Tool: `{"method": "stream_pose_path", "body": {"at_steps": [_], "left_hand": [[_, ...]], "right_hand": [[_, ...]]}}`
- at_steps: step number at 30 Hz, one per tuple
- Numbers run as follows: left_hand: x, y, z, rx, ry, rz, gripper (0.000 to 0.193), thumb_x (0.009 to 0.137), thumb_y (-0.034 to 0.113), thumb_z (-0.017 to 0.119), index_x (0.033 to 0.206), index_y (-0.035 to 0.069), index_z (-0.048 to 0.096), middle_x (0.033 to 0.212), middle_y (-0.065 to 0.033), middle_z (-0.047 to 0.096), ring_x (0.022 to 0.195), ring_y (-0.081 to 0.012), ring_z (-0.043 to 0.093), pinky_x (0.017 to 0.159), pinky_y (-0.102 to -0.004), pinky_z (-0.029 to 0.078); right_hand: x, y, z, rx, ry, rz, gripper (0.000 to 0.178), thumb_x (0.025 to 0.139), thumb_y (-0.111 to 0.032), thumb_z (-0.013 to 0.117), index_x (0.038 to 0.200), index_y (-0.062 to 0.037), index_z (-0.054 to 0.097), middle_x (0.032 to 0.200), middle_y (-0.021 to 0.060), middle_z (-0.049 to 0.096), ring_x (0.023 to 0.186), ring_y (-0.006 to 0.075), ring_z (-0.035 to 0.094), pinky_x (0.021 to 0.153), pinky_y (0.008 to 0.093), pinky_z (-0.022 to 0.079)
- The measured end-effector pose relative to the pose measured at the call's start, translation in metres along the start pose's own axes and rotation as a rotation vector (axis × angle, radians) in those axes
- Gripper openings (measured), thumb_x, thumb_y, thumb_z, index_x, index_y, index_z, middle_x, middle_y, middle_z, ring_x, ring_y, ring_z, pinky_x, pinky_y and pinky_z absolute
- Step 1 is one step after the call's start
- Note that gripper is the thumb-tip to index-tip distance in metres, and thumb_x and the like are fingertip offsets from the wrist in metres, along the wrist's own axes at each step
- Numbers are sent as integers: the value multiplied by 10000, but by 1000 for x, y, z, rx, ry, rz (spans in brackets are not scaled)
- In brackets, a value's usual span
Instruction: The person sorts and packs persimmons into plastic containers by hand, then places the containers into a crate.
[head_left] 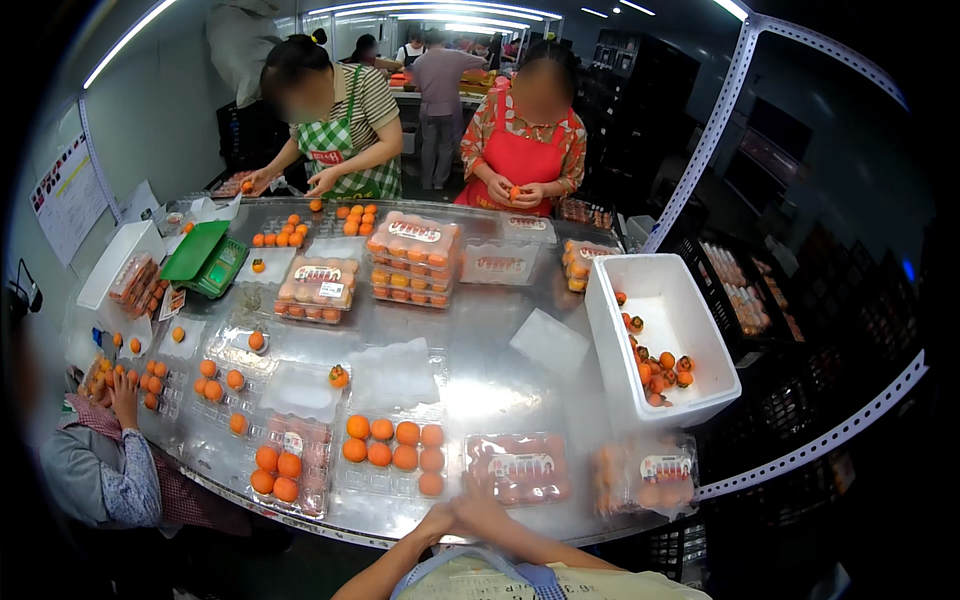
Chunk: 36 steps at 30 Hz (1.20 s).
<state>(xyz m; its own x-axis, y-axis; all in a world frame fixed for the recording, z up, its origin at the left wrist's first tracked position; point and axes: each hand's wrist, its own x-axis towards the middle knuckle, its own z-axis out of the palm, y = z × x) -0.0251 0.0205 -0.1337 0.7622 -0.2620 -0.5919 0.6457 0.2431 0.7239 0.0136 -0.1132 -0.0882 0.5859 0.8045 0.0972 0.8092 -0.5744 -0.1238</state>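
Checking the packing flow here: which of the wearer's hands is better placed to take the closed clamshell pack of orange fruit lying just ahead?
Probably the right hand: it lies just below the closed clamshell pack. The left hand sits beside it, nearer the open tray of orange fruit.

A clear tray (392, 456) lay flat on the shiny table, just past the hands. It was open and held about eight round orange fruits (381, 455) in rows. Next to it sat a closed pack (519, 467), maybe a bit blurry.
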Motion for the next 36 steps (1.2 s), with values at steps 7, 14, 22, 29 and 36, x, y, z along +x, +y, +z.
{"method": "stream_pose_path", "body": {"at_steps": [7, 14, 22, 29, 36], "left_hand": [[6, -2, -4, 93, -67, 44, 270, 949, 178, 433, 1110, -31, 490, 980, -160, 613, 827, -250, 647, 696, -343, 566], [2, 6, 5, 265, -120, 177, 270, 920, 151, 406, 1126, -8, 477, 922, -153, 606, 737, -264, 643, 570, -363, 569], [10, -5, 0, 254, -57, 186, 283, 911, 157, 403, 1126, -12, 474, 885, -158, 606, 648, -261, 639, 507, -355, 562], [13, -14, -3, 574, -134, 485, 263, 901, 141, 437, 1106, -11, 504, 853, -159, 616, 639, -253, 641, 503, -354, 559], [17, -19, -8, 650, -118, 810, 223, 868, 116, 517, 1046, -14, 550, 827, -144, 631, 590, -227, 627, 480, -331, 537]], "right_hand": [[-4, -3, -10, 81, 73, 44, 259, 721, -188, 623, 929, -41, 574, 935, 144, 610, 1183, 408, 394, 897, 728, 193], [-4, -1, -17, 167, 118, 9, 284, 689, -202, 635, 909, -32, 579, 907, 138, 603, 1110, 373, 470, 960, 654, 204], [-3, -3, -15, 197, 140, 8, 176, 705, -158, 583, 853, -64, 574, 769, 73, 514, 824, 227, 543, 1000, 611, 188], [-4, -3, -17, 123, 144, -27, 185, 700, -150, 571, 867, -70, 570, 779, 66, 500, 828, 230, 526, 1017, 595, 189], [-2, -4, -7, 86, 110, -32, 231, 675, -159, 589, 889, -73, 571, 793, 66, 500, 836, 231, 516, 1012, 599, 205]]}}
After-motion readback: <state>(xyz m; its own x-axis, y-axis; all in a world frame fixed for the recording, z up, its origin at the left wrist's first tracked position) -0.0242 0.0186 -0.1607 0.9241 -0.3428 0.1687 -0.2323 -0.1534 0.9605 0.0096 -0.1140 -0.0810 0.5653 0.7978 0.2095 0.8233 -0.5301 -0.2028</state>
